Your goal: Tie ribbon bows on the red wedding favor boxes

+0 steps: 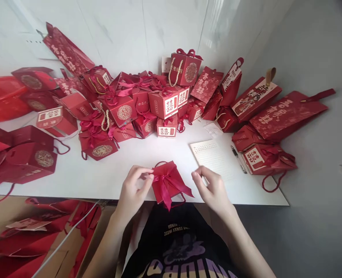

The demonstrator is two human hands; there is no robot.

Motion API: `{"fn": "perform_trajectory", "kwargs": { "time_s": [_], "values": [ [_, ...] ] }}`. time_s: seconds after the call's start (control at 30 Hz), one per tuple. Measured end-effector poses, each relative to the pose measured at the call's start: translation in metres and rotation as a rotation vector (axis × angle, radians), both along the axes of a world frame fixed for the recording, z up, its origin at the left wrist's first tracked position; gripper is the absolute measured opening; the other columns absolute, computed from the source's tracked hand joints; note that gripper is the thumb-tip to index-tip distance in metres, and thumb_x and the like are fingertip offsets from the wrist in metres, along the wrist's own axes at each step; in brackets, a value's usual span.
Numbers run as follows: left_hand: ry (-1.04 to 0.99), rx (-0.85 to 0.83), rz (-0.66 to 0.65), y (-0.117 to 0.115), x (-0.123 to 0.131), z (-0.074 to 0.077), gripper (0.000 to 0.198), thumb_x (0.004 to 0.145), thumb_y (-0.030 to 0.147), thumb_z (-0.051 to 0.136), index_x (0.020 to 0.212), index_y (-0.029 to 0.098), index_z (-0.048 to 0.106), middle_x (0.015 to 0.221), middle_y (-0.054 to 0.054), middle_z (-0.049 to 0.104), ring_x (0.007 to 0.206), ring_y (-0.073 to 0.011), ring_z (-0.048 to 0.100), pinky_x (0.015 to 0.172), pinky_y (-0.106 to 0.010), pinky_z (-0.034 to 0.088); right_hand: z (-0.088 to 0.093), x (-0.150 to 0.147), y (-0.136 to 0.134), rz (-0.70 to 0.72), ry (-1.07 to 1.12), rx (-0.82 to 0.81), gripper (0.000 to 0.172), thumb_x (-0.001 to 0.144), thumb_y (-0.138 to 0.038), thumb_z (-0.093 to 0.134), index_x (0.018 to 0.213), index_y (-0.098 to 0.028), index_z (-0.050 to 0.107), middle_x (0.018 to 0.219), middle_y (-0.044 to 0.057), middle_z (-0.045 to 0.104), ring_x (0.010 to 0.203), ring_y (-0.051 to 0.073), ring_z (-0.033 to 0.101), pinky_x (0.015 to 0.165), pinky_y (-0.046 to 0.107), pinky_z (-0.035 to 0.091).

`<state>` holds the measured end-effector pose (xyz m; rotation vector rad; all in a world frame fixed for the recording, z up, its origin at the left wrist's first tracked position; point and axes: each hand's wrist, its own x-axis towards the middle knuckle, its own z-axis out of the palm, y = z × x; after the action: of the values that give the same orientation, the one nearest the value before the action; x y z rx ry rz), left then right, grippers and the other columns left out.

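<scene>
White, flat worktop (pixel 107 177) carries the small red cardboard gift box (pixel 169 169) at six o'clock; it should be light, stiff-walled yet crushable, best steadied by its sides. At its three o'clock my right hand (pixel 213 186) curls closed, nothing visible inside; at nine, my left hand (pixel 134 186) pinches the crimson satin ribbon (pixel 165 190), likely soft, slippery.
</scene>
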<state>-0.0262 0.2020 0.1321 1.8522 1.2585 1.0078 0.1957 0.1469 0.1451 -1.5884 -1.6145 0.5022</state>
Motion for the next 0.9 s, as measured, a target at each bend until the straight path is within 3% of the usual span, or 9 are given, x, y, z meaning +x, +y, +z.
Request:
{"fn": "perform_trajectory", "kwargs": {
  "time_s": [0.07, 0.17, 0.27, 0.4, 0.53, 0.9],
  "values": [
    [0.098, 0.124, -0.066, 0.003, 0.005, -0.003, 0.016, 0.088, 0.028, 0.053, 0.096, 0.021, 0.066, 0.095, -0.003, 0.056, 0.094, -0.0173, 0.056, 0.085, -0.031, 0.049, 0.008, -0.014, -0.019, 0.107, 0.066, -0.105, 0.039, 0.095, -0.036, 0.035, 0.061, -0.021, 0.046, 0.054, -0.001, 0.051, 0.051, 0.012, 0.048, 0.051, 0.024, 0.037],
    [0.147, 0.175, -0.147, 0.008, 0.01, -0.005, 0.017, 0.091, 0.025, 0.05, 0.095, 0.022, 0.067, 0.104, -0.005, 0.054, 0.102, -0.0182, 0.053, 0.091, -0.033, 0.047, 0.006, -0.032, -0.036, 0.362, 0.009, -0.378, 0.037, 0.093, -0.04, 0.04, 0.063, -0.02, 0.051, 0.053, -0.001, 0.052, 0.047, 0.012, 0.044, 0.049, 0.025, 0.032],
    [0.144, 0.169, -0.194, 0.011, 0.013, -0.007, 0.015, 0.091, 0.023, 0.051, 0.091, 0.022, 0.066, 0.107, -0.005, 0.054, 0.108, -0.019, 0.051, 0.097, -0.035, 0.044, -0.009, -0.045, -0.039, 0.384, -0.068, -0.55, 0.032, 0.089, -0.048, 0.046, 0.075, -0.02, 0.053, 0.061, 0.0, 0.055, 0.052, 0.013, 0.045, 0.052, 0.025, 0.031],
    [0.126, 0.092, -0.264, 0.01, 0.014, -0.007, 0.007, 0.087, 0.022, 0.057, 0.091, 0.023, 0.063, 0.112, -0.004, 0.052, 0.116, -0.02, 0.048, 0.102, -0.036, 0.041, -0.023, -0.054, -0.034, 0.339, 0.137, -0.582, 0.041, 0.092, -0.055, 0.035, 0.07, -0.021, 0.042, 0.059, -0.002, 0.049, 0.052, 0.012, 0.044, 0.052, 0.024, 0.032],
    [0.114, 0.019, -0.276, 0.009, 0.015, -0.006, 0.005, 0.085, 0.021, 0.058, 0.088, 0.022, 0.062, 0.114, -0.005, 0.052, 0.118, -0.0212, 0.047, 0.103, -0.038, 0.041, -0.025, -0.056, -0.029, 0.322, 0.28, -0.58, 0.042, 0.094, -0.046, 0.033, 0.061, -0.022, 0.032, 0.049, -0.004, 0.043, 0.044, 0.01, 0.042, 0.047, 0.023, 0.032],
    [-0.044, -0.162, -0.209, 0.01, 0.024, -0.012, 0.005, 0.078, 0.019, 0.061, 0.073, 0.02, 0.059, 0.11, -0.004, 0.055, 0.119, -0.0211, 0.051, 0.103, -0.034, 0.04, -0.03, -0.057, -0.033, 0.423, 0.399, -0.61, 0.04, 0.095, -0.04, 0.034, 0.06, -0.021, 0.038, 0.047, -0.005, 0.045, 0.039, 0.008, 0.042, 0.045, 0.02, 0.035]
  ]
}}
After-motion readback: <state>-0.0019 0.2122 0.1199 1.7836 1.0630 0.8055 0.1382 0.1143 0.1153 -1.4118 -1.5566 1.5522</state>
